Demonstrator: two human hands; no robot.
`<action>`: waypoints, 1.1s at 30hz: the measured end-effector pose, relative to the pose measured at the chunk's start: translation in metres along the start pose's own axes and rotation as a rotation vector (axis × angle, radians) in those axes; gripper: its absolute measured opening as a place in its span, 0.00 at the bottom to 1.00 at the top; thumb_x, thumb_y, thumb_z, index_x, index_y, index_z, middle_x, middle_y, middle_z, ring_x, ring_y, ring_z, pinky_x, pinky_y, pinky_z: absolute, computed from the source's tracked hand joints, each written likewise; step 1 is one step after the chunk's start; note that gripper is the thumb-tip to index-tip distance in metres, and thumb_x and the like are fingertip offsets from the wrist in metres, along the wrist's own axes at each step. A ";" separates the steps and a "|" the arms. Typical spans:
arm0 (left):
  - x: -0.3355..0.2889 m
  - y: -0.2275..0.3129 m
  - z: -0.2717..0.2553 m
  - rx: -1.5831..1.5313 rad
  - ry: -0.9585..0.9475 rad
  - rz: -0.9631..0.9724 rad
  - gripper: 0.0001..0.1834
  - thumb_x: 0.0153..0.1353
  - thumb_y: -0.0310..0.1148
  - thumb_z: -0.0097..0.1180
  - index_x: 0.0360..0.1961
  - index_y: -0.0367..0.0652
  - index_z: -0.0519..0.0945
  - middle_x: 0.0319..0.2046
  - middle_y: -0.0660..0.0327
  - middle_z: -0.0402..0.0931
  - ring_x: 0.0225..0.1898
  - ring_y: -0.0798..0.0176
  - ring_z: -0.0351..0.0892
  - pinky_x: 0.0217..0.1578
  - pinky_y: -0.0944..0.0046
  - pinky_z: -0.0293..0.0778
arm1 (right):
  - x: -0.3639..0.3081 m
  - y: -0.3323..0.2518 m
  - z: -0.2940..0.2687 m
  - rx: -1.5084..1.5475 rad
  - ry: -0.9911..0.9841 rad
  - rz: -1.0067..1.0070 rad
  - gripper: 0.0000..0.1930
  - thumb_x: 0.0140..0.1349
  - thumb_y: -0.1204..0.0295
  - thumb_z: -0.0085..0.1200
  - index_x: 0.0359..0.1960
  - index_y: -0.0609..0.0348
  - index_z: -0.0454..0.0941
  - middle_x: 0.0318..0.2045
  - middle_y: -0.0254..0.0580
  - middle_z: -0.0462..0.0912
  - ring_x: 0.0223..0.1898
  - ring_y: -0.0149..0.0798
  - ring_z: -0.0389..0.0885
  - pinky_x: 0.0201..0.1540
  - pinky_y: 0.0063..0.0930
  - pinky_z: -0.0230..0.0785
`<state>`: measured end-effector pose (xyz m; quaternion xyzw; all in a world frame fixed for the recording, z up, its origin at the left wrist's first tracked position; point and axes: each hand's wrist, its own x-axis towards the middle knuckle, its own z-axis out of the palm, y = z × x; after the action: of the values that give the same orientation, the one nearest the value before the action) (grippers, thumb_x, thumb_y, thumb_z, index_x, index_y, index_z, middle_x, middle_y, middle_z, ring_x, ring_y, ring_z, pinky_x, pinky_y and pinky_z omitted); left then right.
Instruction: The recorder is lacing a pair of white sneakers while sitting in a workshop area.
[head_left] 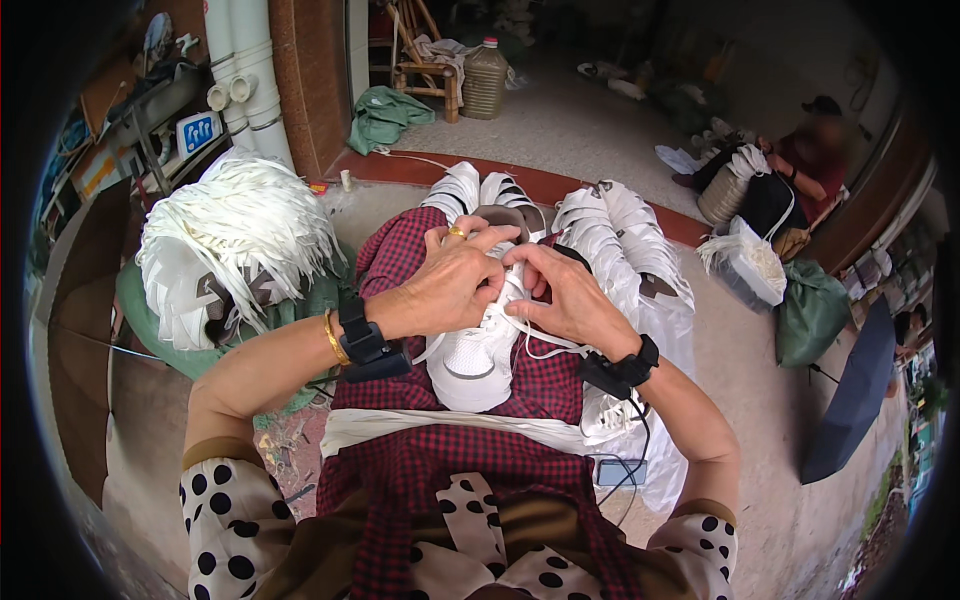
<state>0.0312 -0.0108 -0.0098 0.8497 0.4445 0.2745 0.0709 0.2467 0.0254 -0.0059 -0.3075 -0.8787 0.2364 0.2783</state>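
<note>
A white sneaker (476, 362) lies on my lap, its toe pointing toward me, on a red-and-black checked apron (380, 395). My left hand (455, 280) is closed over the upper part of the shoe, thumb and fingers pinched at the lacing. From the other side my right hand (562, 292) pinches a white shoelace (545, 346) at the eyelets; part of the lace trails loose beside the shoe. The fingertips of both hands nearly meet, and they hide much of the lacing and tongue.
A big heap of white laces (245, 225) rests on a green sack (165, 305) at my left. Rows of white shoes (610, 235) lie on plastic sheeting at right, near a phone (622, 472). A dark umbrella (850, 400) and another seated person (800, 165) are farther right.
</note>
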 end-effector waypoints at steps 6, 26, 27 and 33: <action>-0.011 -0.019 -0.075 0.132 -0.093 -0.061 0.01 0.48 0.21 0.59 0.24 0.38 0.81 0.66 0.55 0.68 0.63 0.43 0.64 0.61 0.41 0.60 | 0.002 -0.004 -0.006 0.050 -0.068 0.001 0.23 0.48 0.70 0.70 0.47 0.55 0.77 0.26 0.39 0.74 0.29 0.40 0.75 0.36 0.34 0.71; 0.018 -0.037 -0.082 -0.210 -0.229 -0.103 0.14 0.56 0.31 0.65 0.43 0.38 0.84 0.52 0.51 0.80 0.54 0.53 0.78 0.56 0.56 0.72 | 0.013 -0.040 -0.002 0.574 -0.013 0.206 0.08 0.68 0.70 0.58 0.38 0.64 0.82 0.30 0.28 0.81 0.30 0.19 0.76 0.35 0.17 0.71; 0.026 -0.039 -0.069 -0.184 -0.212 -0.102 0.17 0.57 0.32 0.64 0.47 0.37 0.82 0.51 0.51 0.80 0.52 0.55 0.79 0.54 0.58 0.73 | 0.007 -0.036 -0.005 0.531 0.028 0.226 0.08 0.68 0.71 0.58 0.40 0.64 0.83 0.30 0.28 0.82 0.31 0.19 0.76 0.35 0.16 0.72; 0.050 -0.055 -0.035 -0.340 -0.342 -0.269 0.21 0.59 0.35 0.62 0.51 0.34 0.79 0.41 0.58 0.82 0.40 0.67 0.78 0.42 0.66 0.74 | -0.011 -0.014 0.022 0.481 0.107 0.178 0.06 0.64 0.76 0.61 0.39 0.67 0.84 0.32 0.32 0.82 0.30 0.19 0.77 0.34 0.15 0.72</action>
<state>-0.0039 0.0573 0.0194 0.7929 0.4826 0.1857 0.3224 0.2345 0.0031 -0.0176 -0.3205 -0.7508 0.4453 0.3679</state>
